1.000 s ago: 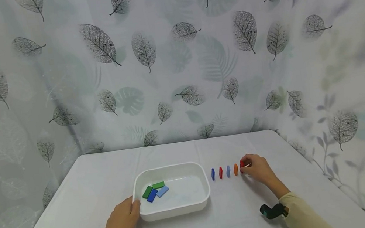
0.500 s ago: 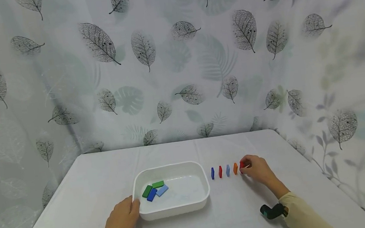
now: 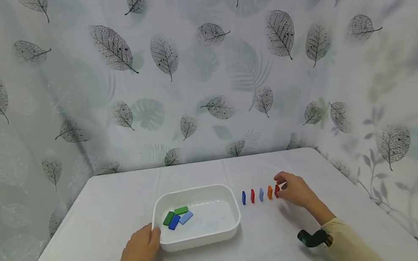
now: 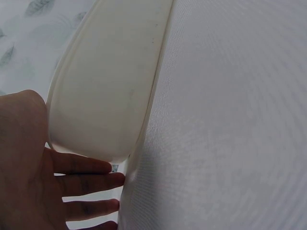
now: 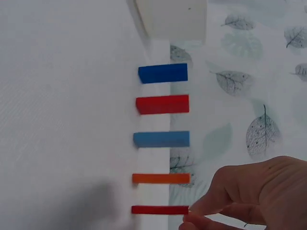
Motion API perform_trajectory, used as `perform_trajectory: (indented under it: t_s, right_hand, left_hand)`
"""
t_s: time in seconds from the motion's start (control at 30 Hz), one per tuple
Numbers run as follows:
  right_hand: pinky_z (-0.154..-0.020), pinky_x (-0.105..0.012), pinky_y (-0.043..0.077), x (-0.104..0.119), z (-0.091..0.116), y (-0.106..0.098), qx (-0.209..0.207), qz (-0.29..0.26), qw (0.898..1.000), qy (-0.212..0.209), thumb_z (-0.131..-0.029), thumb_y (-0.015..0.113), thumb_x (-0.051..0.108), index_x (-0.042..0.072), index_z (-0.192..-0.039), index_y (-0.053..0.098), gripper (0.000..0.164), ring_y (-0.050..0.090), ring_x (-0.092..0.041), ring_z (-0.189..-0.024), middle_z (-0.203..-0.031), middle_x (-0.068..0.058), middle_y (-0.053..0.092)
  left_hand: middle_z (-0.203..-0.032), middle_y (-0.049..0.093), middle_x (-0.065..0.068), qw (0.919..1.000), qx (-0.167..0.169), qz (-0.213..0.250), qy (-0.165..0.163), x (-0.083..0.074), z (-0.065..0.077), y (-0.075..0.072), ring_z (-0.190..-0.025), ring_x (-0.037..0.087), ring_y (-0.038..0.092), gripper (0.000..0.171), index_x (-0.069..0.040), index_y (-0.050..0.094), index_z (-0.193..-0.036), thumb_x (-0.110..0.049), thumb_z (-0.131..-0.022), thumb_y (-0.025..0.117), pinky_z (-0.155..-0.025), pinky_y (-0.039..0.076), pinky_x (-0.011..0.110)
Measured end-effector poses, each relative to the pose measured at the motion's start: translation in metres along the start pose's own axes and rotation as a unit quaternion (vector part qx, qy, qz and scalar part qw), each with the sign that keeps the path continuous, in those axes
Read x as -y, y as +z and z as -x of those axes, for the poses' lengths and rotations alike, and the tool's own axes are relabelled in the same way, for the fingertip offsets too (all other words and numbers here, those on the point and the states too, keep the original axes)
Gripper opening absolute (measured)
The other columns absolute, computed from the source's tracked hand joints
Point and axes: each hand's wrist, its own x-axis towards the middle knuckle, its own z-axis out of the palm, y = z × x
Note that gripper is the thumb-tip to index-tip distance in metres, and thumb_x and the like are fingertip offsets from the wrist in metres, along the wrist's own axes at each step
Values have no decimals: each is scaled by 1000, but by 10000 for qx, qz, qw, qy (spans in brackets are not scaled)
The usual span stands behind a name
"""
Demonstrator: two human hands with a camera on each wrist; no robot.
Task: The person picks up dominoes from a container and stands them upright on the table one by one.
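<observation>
My left hand (image 3: 139,252) holds the left end of a white plastic tray (image 3: 201,242), its thumb at the rim. In the left wrist view its fingers (image 4: 88,183) lie fairly straight by the tray's outer wall. Dominoes in red, orange and blue stand upright in a spaced row right of the tray. My right hand (image 3: 295,189) is at the row's right end, beside a red domino (image 3: 277,190). Thumb and forefinger are parted there. In the right wrist view, the fingertips are close to that domino's upper end; whether they touch it I cannot tell.
Inside the tray lie several loose dominoes, among them a dark green one (image 3: 168,218) and a light blue one (image 3: 186,217). An orange domino (image 3: 270,192) stands just left of the end red one. A leaf-patterned curtain (image 3: 203,75) rises behind the white table (image 3: 123,190).
The right hand's fingers have parted from their pinch on the end red domino and the forefinger has lifted. That domino stays upright. The left hand and the tray have not moved.
</observation>
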Motion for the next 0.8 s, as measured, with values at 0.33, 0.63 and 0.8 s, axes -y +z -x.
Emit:
perform_trajectory:
  t_s: [0.33, 0.63, 0.8]
  right_hand:
    - [-84, -49, 57, 61, 3, 6, -557, 281, 9965, -548, -86, 72, -1, -2, -129, 64, 44, 61, -38, -112, -127, -20, 65]
    - [-92, -49, 55, 121, 11, 36, -360, 428, 9877, -1458, -85, 79, 2, 4, -124, 68, 41, 59, -33, -116, -128, -14, 65]
    - [-97, -52, 53, 142, 10, 58, 8, 342, 9835, -1776, -89, 80, 9, 6, -126, 67, 39, 59, -33, -120, -130, -14, 65]
  left_hand:
    - [-118, 71, 19, 10000, -11, 47, 44, -2, 0, -1, -87, 24, 63, 45, 5, 65, -130, -29, -108, 45, -86, 54, 59]
    - [-117, 71, 18, 10000, 18, 8, 0, -1, -1, 0, -84, 24, 60, 45, 5, 65, -130, -29, -108, 45, -83, 54, 57]
    - [-116, 71, 18, 10000, 28, -50, -33, 0, -2, 0, -85, 24, 61, 45, 5, 65, -129, -30, -108, 45, -83, 54, 57]
